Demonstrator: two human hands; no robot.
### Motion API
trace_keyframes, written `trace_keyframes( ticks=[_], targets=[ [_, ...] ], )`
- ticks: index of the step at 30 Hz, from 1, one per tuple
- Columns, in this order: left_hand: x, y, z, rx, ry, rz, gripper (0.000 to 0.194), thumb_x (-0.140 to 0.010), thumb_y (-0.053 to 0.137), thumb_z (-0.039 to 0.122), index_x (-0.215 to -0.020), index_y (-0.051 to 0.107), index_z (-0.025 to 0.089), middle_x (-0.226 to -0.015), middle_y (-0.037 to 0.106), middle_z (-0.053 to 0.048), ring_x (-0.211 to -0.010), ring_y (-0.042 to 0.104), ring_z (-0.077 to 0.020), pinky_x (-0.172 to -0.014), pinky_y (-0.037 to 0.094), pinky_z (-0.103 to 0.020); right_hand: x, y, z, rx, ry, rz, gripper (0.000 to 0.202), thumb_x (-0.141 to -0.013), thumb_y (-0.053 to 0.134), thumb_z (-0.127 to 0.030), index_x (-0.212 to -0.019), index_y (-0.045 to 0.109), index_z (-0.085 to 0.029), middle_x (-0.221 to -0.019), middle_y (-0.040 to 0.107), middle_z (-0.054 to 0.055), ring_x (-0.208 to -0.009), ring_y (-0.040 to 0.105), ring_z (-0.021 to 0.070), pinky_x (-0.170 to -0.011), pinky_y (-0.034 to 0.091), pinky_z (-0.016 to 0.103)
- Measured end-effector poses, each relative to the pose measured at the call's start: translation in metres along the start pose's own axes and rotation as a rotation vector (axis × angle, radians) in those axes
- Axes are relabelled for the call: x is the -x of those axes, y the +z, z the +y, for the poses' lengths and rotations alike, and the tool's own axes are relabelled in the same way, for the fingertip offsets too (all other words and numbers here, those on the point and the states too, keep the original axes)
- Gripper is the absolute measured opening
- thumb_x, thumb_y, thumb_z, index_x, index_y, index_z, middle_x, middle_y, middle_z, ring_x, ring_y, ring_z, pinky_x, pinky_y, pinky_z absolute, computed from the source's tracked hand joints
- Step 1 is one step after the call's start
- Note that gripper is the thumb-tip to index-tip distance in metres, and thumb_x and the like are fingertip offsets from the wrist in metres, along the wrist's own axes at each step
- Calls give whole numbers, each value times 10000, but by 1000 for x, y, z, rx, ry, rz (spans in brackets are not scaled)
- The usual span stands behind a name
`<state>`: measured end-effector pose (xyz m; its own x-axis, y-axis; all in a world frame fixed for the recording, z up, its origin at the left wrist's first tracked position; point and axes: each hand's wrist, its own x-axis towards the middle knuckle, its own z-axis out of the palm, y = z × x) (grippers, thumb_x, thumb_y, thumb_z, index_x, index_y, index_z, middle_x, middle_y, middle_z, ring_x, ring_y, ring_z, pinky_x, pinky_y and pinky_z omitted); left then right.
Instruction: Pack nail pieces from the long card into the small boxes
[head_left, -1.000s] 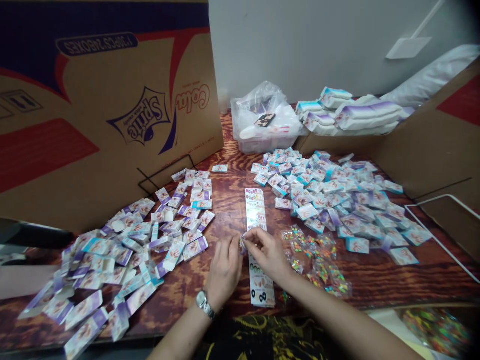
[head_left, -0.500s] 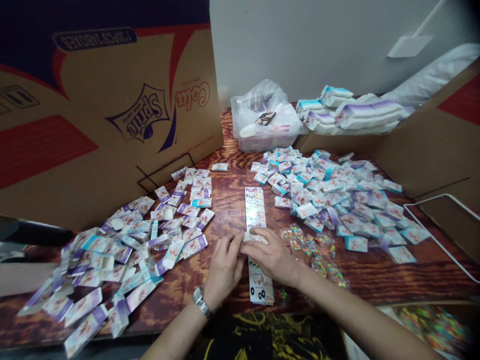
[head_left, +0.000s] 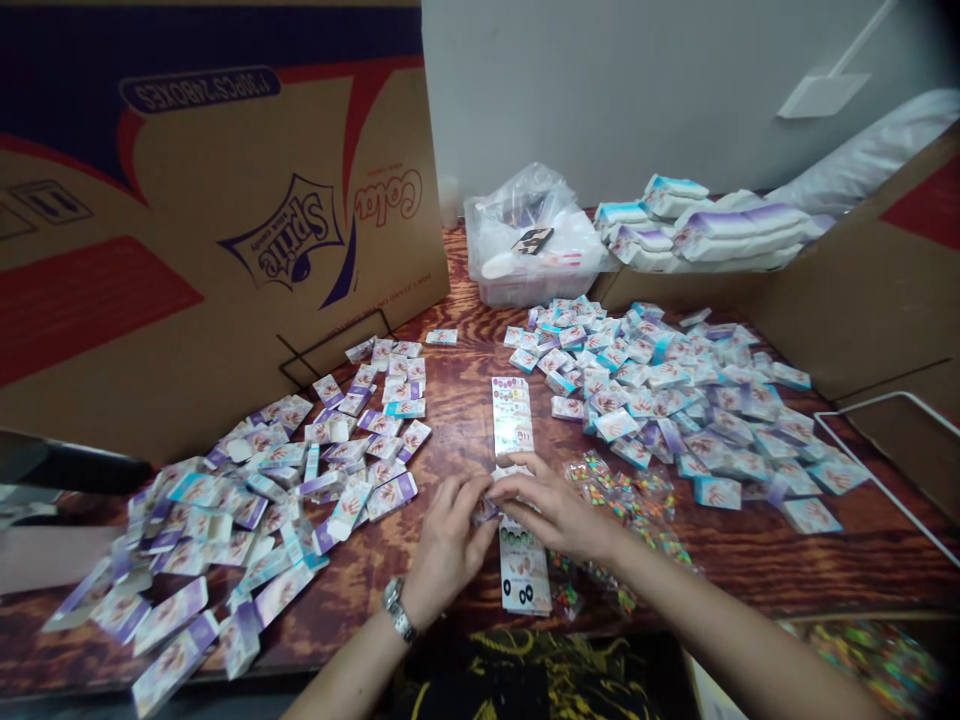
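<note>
My left hand [head_left: 456,525], with a watch on its wrist, has its fingers wrapped round a small purple and white box [head_left: 484,508], mostly hidden by the fingers. The fingers of my right hand [head_left: 551,508] press at the top of this same box, above the printed strips. Beneath both hands a stack of long printed paper strips [head_left: 512,412] lies upright in view on the table. Just right of my right hand are small clear bags of coloured pieces [head_left: 596,478].
Small boxes lie heaped at left [head_left: 281,455] and right [head_left: 675,375]. A large carton [head_left: 300,130] stands back left, another [head_left: 862,300] at right. Behind are a plastic tub [head_left: 517,290] and wrapped packs [head_left: 739,228]. A white wire frame [head_left: 862,400] lies right. Coloured pieces [head_left: 870,660] show low right.
My left hand has turned slightly and more of the purple box shows between my hands. My right fingers have shifted over it. The whole view has moved slightly.
</note>
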<state>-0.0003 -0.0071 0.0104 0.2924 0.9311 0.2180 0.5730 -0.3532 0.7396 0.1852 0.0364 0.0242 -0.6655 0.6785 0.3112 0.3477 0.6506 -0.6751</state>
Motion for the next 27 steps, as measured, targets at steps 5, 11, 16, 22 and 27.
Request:
trace_keyframes(
  ticks=[5, 11, 16, 22, 27],
  targets=[
    [-3, 0, 3, -18, 7, 73, 332, -821, 504, 119, -1144, 473, 193, -1075, 523, -94, -1039, 496, -213, -887, 443, -378, -5, 4, -8, -180, 133, 85, 170, -892, 455, -163, -1027, 534, -228, -991, 567, 52, -1016, 520, 181, -865, 463, 340],
    [-1, 4, 3, -72, 70, 78, 341, -816, 497, 103, -1145, 461, 189, -1126, 534, -102, -1079, 487, -223, -922, 417, -403, -5, 21, -7, -309, 337, 265, 266, -884, 479, -233, -1148, 451, -222, -1037, 556, 55, -967, 561, 170, -841, 478, 317],
    [1, 5, 0, -132, 95, 110, 350, -819, 470, 94, -1158, 438, 173, -1125, 542, -112, -1078, 494, -228, -912, 427, -408, -2, 29, -15, -182, 339, 332, 281, -893, 462, -227, -1174, 464, -222, -1098, 574, 76, -1031, 548, 200, -890, 448, 362],
    [1, 4, -3, -175, 104, 123, 353, -829, 457, 104, -1174, 425, 173, -1141, 540, -125, -1088, 498, -239, -916, 431, -438, -1, 35, -14, -447, 439, 349, 297, -881, 490, -251, -1175, 461, -223, -1019, 622, 51, -920, 606, 168, -797, 501, 307],
    [0, 6, -1, -218, 127, 164, 389, -826, 436, 73, -1202, 411, 168, -1157, 537, -128, -1114, 492, -236, -935, 428, -440, -3, 35, -20, -437, 456, 416, 227, -857, 528, -258, -1079, 548, -215, -994, 633, 44, -900, 605, 170, -810, 497, 318]
  ],
)
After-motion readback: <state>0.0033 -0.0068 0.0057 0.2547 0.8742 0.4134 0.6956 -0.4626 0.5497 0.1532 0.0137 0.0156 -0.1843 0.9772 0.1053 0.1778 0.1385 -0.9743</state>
